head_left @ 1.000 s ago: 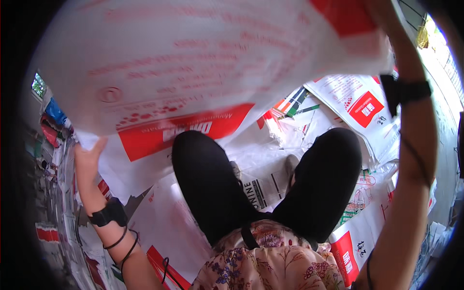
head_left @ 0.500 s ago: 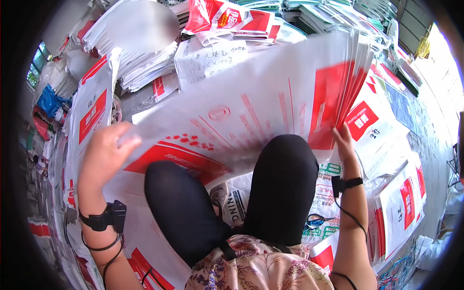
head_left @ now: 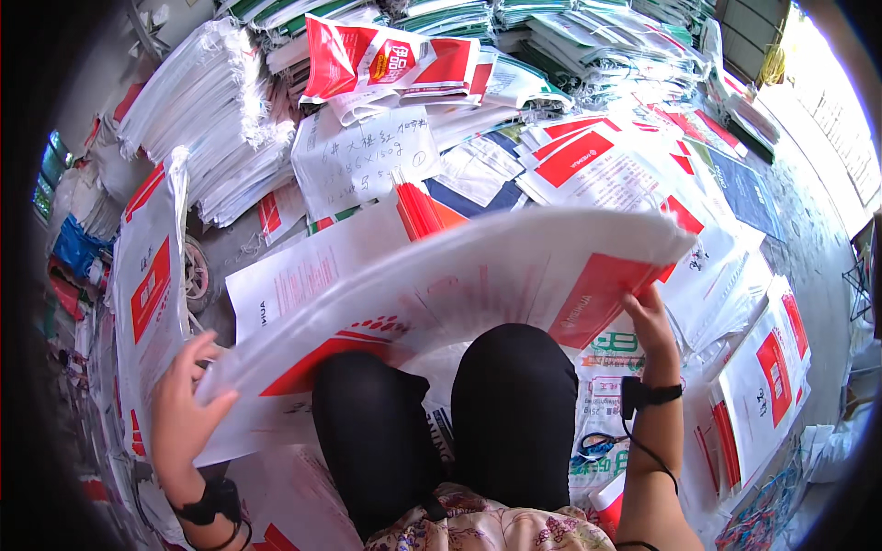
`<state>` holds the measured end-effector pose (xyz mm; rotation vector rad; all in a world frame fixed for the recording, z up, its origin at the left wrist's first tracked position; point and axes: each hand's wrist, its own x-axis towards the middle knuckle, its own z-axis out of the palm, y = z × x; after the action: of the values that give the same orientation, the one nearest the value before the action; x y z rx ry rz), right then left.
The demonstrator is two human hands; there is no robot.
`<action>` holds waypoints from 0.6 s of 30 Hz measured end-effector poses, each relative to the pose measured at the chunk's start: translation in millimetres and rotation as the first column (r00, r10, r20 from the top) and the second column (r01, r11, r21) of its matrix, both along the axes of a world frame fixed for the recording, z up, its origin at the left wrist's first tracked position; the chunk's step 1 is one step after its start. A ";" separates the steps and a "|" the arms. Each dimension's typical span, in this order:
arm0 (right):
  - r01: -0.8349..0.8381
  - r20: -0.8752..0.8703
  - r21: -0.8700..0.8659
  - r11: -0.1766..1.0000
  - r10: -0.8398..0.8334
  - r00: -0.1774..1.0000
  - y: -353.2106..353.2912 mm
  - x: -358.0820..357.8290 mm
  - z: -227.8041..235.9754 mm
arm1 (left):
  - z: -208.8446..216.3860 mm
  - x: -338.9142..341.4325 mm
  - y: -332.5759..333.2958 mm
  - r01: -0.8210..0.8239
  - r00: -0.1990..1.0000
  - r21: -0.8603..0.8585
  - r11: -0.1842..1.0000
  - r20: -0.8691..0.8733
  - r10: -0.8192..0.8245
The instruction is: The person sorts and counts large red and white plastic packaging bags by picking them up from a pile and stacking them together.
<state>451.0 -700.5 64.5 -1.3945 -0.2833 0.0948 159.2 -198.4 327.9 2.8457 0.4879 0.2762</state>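
Observation:
A bundle of flat white-and-red woven sacks [head_left: 514, 248] bows across in front of my knees, its upper edges fanned together in a curve. My right hand [head_left: 649, 323] grips the bundle's right end, thumb near the red printed panel. At the left end, my left hand [head_left: 188, 404] has its fingers and thumb apart, right beside the sack edge. Under the bundle are my knees in black trousers [head_left: 514, 413]. Beyond it a white sack with small red print [head_left: 308, 275] lies flat.
Handwritten white sheet [head_left: 363, 161] and a folded red-and-white sack [head_left: 395, 60] lie ahead, before tall sack stacks [head_left: 197, 101]. More sacks stand at left [head_left: 152, 294] and right [head_left: 767, 390]. Blue-handled scissors [head_left: 597, 447] lie beside my right knee.
The bundle has come down and toward me, changing from raised and nearly flat to bowed. Both hands have lowered; the left hand's fingers have spread. The pile beyond is now more exposed.

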 end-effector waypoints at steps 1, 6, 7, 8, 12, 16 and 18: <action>-0.030 0.033 0.007 1.000 0.030 0.999 0.6 -3.2 10.2 | 3.1 0.4 -8.1 -0.060 0.990 -0.114 0.992 0.120 0.074; 0.062 -0.032 -0.104 0.993 -0.066 0.997 22.0 12.9 -18.7 | -91.3 1.8 43.9 -0.030 0.953 -0.033 0.999 -0.304 0.018; 0.130 -0.063 -0.005 0.991 -0.130 0.989 28.1 16.9 -21.9 | -93.3 1.7 51.2 -0.052 0.942 -0.024 0.998 -0.334 0.041; 0.124 -0.011 -0.025 0.992 -0.124 0.992 24.1 19.8 -19.4 | -95.5 1.8 55.5 -0.076 0.929 -0.015 0.997 -0.364 0.065; 0.059 -0.058 -0.079 0.995 -0.063 0.996 -2.3 19.4 31.1 | -28.6 -7.2 17.4 -0.083 0.990 0.069 0.994 0.122 0.074; 0.037 0.034 -0.156 0.987 -0.032 0.999 17.4 12.3 25.4 | -82.3 -4.1 40.4 0.050 0.988 -0.015 0.999 0.146 -0.047; 0.065 -0.055 -0.077 0.995 -0.069 0.996 25.0 26.0 -16.0 | -99.6 -8.6 58.2 -0.078 0.979 0.137 0.987 -0.178 0.102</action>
<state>477.0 -675.5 48.5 -1.4720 -0.1861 0.0907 150.6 -140.2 228.3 2.9964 0.6600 0.0613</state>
